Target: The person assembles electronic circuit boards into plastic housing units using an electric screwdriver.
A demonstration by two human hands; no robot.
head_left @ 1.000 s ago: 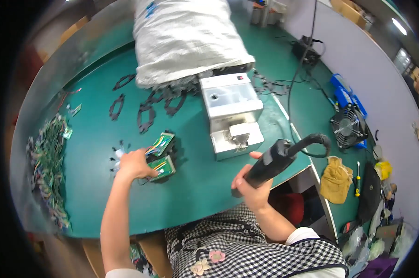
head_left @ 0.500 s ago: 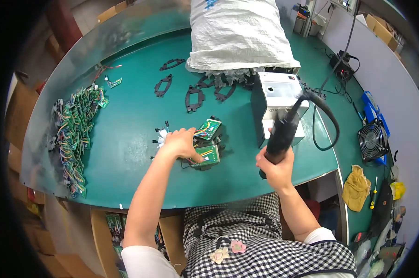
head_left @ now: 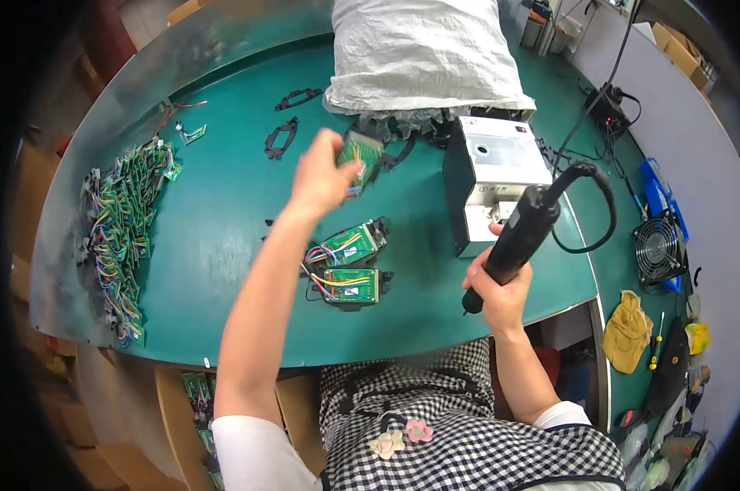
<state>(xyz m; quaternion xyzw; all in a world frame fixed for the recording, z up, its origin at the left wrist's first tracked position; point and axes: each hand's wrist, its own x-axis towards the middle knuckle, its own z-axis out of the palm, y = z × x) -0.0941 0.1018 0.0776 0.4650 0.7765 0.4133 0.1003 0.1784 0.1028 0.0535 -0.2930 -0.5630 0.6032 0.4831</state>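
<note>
My left hand (head_left: 322, 176) is raised over the middle of the green table, pinching a green circuit board (head_left: 360, 155) with coloured wires, slightly blurred. Below it, two wired circuit boards, an upper one (head_left: 349, 245) and a lower one (head_left: 352, 286), lie on the table with black plastic parts showing round their edges. My right hand (head_left: 505, 299) is wrapped round a black corded electric screwdriver (head_left: 519, 237), its tip slanting down to the left above the table. Behind the screwdriver stands a white and black box-shaped machine (head_left: 501, 159).
Loose black plastic frames (head_left: 281, 139) lie farther back, some near a white woven sack (head_left: 423, 61). A heap of wired circuit boards (head_left: 128, 237) covers the left side. On the right are a fan (head_left: 656, 250), a yellow-brown glove (head_left: 628, 331) and a hand screwdriver (head_left: 657, 344).
My left hand has moved up and away from the lower boards, now with a circuit board in its fingers. The electric screwdriver has shifted slightly right and tilts more.
</note>
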